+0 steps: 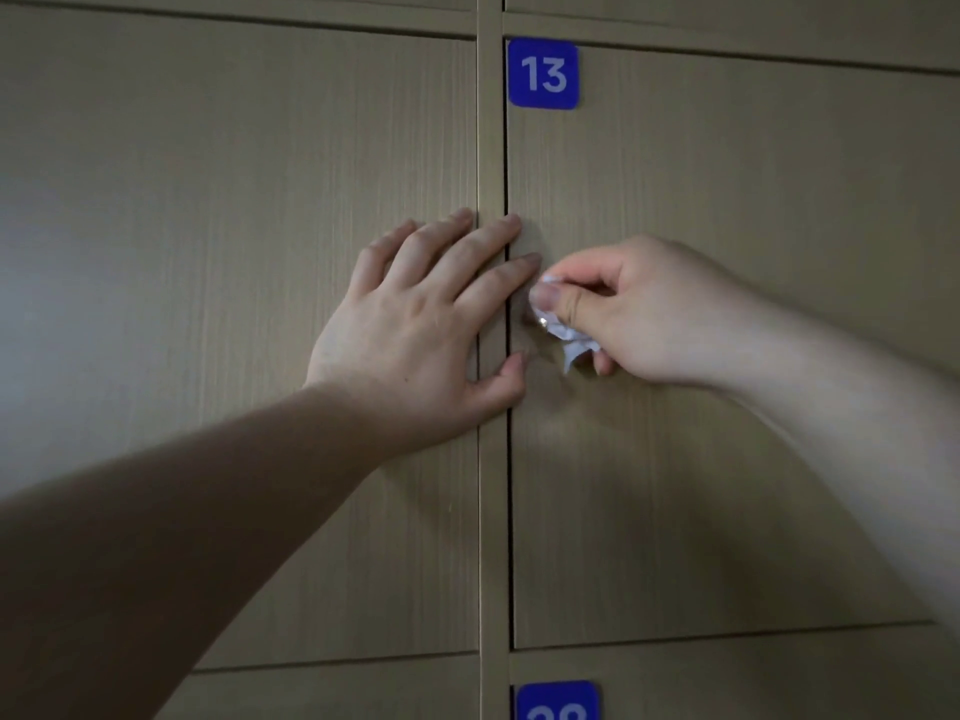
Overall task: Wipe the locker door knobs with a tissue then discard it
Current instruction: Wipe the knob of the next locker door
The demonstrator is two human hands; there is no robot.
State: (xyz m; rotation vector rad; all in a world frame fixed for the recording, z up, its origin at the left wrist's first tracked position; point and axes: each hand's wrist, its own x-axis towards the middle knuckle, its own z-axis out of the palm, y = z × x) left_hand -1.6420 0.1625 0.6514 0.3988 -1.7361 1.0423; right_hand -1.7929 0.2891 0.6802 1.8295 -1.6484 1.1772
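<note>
Centre of frame: my right hand (639,309) pinched the crumpled tissue (565,332) against the door (727,407), knob hidden under it | left hand (415,324) lay flat, fingers straight, holding nothing | tissue seemed light, soft, easy to tear; better gripped by its bunched middle.

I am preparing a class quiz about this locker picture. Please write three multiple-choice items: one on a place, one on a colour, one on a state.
1. Where is the crumpled tissue?
A. on the floor
B. in the right hand, at the left edge of door 13
C. inside an open locker

2. What colour is number plate 13?
A. red
B. green
C. blue

3. How is the left hand?
A. open, fingers straight and spread
B. closed in a fist
C. holding a key

1 B: the right hand's fingers pinch it there.
2 C: white digits on blue.
3 A: its fingers lie across the divider strip.
</note>
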